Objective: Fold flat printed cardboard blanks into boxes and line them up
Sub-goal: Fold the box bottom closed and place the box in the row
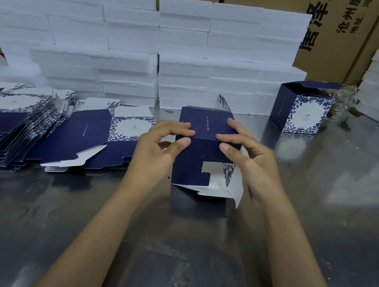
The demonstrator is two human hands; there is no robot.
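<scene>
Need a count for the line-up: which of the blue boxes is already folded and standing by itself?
The finished box at far right, standing untouched near the foam stacks. The half-folded box is held by both hands; the rest are flat blanks.

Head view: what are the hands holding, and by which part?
Both hold the half-folded navy box. The left hand and right hand pinch its upper fold edge, fingers on top, thumbs on the near panel.

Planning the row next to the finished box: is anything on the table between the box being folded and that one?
Nothing visible: bare table lies between the half-folded box and the finished box.
</scene>
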